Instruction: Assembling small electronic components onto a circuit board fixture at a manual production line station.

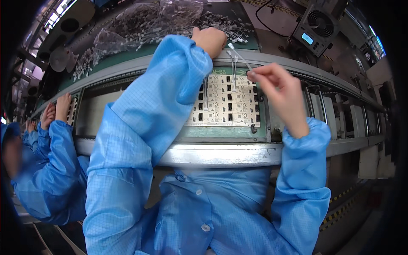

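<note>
So the left hand (209, 40) is reaching out to the far side of the conveyor rail, curled up with its fingers closed around a small bunch of thin clear plastic strips (238, 53) that poke out to the right of it. The right hand (278, 87) is up over the line with thumb and forefinger pressed together, pinching the near end of one of those strips, the other fingers loosely folded. Right below both hands sits a pale circuit board panel (225, 102), a grid of little cream squares with small black parts on them, lying in a green carrier tray (221, 132) on the conveyor; a few clear strips stand up from the panel's top rows. Behind the left hand there's a big crinkly clear plastic bag (148, 21) lying open on the green far tabletop, full of the same clear strips, with loose ones spilled around it. Top right there's a grey box with a round fan grille (316, 25) and a small blue-lit rectangular display. Off to the left a co-worker's hands (57, 112) in the same blue sleeves rest at the line.
</note>
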A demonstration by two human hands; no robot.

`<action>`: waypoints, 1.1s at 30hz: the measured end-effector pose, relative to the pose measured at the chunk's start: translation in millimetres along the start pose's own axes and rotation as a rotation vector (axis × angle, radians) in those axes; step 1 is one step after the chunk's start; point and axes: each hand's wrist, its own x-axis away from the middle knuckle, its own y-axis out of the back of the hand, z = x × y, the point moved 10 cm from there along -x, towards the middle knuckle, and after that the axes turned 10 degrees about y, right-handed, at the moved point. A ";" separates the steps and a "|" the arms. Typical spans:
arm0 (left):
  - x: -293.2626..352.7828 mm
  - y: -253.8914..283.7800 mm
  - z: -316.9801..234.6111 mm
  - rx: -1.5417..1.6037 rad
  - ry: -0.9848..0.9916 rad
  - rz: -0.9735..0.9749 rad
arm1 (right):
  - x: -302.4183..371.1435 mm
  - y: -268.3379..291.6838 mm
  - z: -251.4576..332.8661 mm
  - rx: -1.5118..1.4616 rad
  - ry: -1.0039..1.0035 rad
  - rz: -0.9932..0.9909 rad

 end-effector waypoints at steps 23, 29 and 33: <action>57.8 88.5 54.3 0.960 -0.095 -0.399 | 22.9 -54.8 12.0 0.648 0.321 0.182; 93.5 86.3 59.9 0.981 -0.048 -0.433 | 33.0 -60.0 14.1 0.734 0.459 0.186; 103.5 83.1 67.5 0.896 -0.069 -0.485 | 43.0 -65.6 22.6 0.783 0.543 0.289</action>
